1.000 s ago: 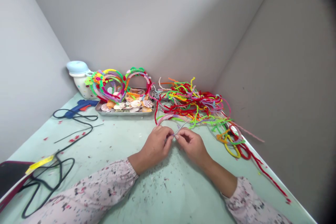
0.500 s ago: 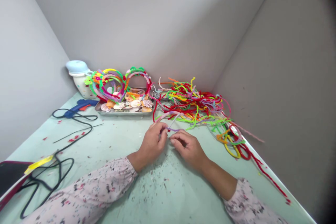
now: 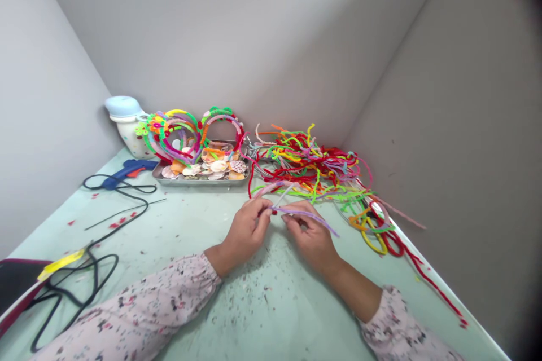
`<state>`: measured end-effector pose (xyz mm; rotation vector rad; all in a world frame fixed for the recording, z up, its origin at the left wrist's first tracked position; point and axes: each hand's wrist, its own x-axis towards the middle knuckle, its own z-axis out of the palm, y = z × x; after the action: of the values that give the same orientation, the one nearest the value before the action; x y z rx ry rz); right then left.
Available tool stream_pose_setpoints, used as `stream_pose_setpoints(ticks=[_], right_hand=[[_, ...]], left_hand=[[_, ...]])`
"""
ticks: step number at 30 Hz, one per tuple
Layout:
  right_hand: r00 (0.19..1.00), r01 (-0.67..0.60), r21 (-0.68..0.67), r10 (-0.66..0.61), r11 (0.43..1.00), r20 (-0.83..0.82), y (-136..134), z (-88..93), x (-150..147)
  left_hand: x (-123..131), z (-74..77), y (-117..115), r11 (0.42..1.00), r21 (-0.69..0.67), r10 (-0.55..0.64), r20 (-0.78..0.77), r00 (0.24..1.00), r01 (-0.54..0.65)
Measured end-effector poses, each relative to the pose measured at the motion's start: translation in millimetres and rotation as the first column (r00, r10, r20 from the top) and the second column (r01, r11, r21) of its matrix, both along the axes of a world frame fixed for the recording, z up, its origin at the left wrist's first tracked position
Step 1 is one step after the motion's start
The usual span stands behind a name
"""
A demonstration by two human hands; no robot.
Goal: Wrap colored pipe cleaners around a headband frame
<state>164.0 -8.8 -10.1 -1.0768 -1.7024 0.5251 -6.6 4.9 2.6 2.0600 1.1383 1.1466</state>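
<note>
My left hand [image 3: 248, 228] is closed in a pinch on a thin curved headband [image 3: 273, 186] covered partly in pale pink and lilac fuzz. One bare whitish length of the band [image 3: 283, 194] slants up from the fingers. A purple pipe cleaner [image 3: 315, 215] runs from the left fingertips across the right fingers, its free end pointing right. My right hand [image 3: 311, 237] is curled closed at this strand; its exact grip is partly hidden. A small red tuft [image 3: 274, 212] shows between the hands.
Behind the hands, a metal tray [image 3: 199, 183] holds shells and finished fuzzy headbands [image 3: 175, 113]. Tangled pipe cleaners [image 3: 313, 161] lie to its right. At left are a blue glue gun [image 3: 127, 172], a black cord [image 3: 95, 262] and a white container [image 3: 131, 132] with a blue lid.
The purple strand's free end has come into view, stretching right over my right hand. My right hand has shifted slightly right, while my left hand has stayed almost still.
</note>
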Motion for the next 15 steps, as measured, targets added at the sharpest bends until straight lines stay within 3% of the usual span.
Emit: stream_pose_setpoints(ticks=[6, 15], right_hand=[[0.999, -0.027, 0.119, 0.023, 0.993, 0.034, 0.6, 2.0, 2.2], [0.997, -0.022, 0.059, 0.017, 0.998, 0.073, 1.5, -1.7, 1.9]], left_hand=[[0.0, -0.2, -0.8, 0.993, 0.066, -0.095, -0.031, 0.995, 0.097], [0.9, -1.9, -0.6, 0.991, 0.082, -0.105, -0.063, 0.992, 0.110]])
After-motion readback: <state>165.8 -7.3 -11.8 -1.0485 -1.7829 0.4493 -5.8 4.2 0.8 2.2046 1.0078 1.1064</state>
